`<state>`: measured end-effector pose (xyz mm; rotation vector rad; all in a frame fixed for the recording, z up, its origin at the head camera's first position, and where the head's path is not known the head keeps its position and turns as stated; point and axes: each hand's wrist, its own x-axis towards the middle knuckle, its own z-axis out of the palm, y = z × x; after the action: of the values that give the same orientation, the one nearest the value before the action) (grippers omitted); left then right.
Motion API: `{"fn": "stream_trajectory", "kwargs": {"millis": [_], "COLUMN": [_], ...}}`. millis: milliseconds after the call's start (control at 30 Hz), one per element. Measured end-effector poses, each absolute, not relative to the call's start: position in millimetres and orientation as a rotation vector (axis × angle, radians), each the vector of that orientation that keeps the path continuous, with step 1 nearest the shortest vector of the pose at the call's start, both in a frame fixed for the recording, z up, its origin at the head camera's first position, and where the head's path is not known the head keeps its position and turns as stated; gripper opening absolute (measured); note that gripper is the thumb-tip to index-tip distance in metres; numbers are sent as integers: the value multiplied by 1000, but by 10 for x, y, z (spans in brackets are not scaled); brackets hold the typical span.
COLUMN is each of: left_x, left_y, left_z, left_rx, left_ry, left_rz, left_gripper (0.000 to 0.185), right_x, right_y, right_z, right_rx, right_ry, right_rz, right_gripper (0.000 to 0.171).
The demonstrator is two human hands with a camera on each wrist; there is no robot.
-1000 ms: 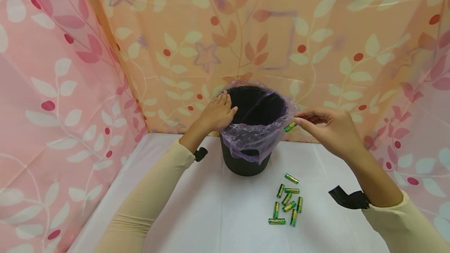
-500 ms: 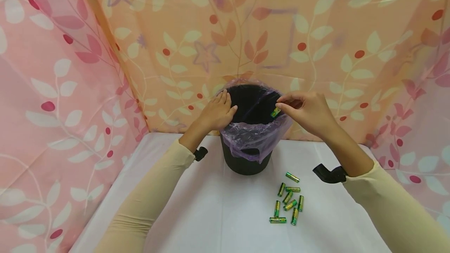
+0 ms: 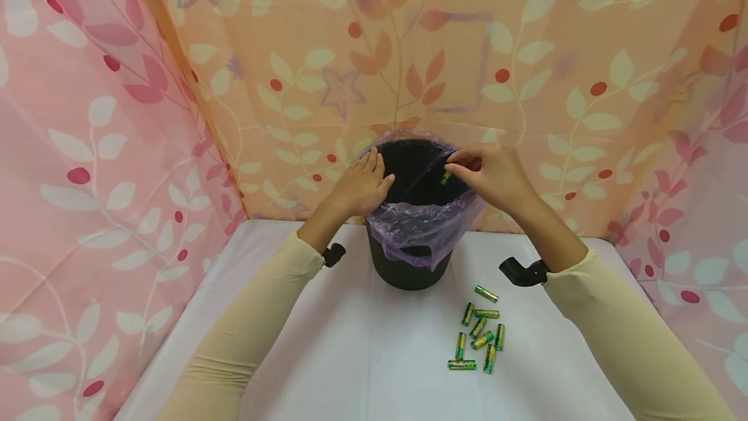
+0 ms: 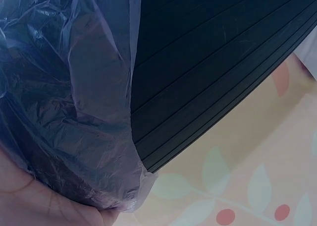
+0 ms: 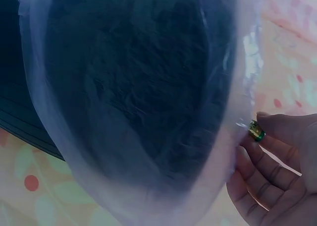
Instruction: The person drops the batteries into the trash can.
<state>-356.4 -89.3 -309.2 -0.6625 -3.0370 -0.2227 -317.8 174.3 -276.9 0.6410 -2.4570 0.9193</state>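
Two hands at a lined bin, one battery held above its mouth.

From the head view, the left hand (image 3: 358, 187) rests with relaxed fingers on the rim of the black bin (image 3: 409, 271), probably to steady it and its purple liner (image 3: 417, 229). The right hand (image 3: 491, 177) keeps a narrow grip, pinching a green battery (image 3: 446, 178) over the opening; eight more batteries (image 3: 479, 336) lie loose on the white surface (image 3: 327, 356), near the bin. The left wrist view shows only palm skin against the liner and the ribbed bin wall, no fingers. The right wrist view adds what the head view hides: the battery's end (image 5: 256, 131) between fingertips (image 5: 270, 124), touching or nearly touching the liner edge.
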Motion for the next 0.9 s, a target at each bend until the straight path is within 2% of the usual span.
{"fn": "stream_trajectory", "kwargs": {"millis": [433,900], "left_x": [-3567,-3542], "left_y": [-882,-890], "left_z": [-3084,-3082], "left_rx": [-683,-676], "left_ry": [-3019,-3014], "left_rz": [-188,-204], "left_gripper": [69,69], "right_x": [-3214,-2812], "right_y": [1679,1666], "right_z": [-2848,-2930], "right_rx": [765,901], "right_ry": [-2381,-2230], "right_rz": [908,888], "right_gripper": [13,8]}}
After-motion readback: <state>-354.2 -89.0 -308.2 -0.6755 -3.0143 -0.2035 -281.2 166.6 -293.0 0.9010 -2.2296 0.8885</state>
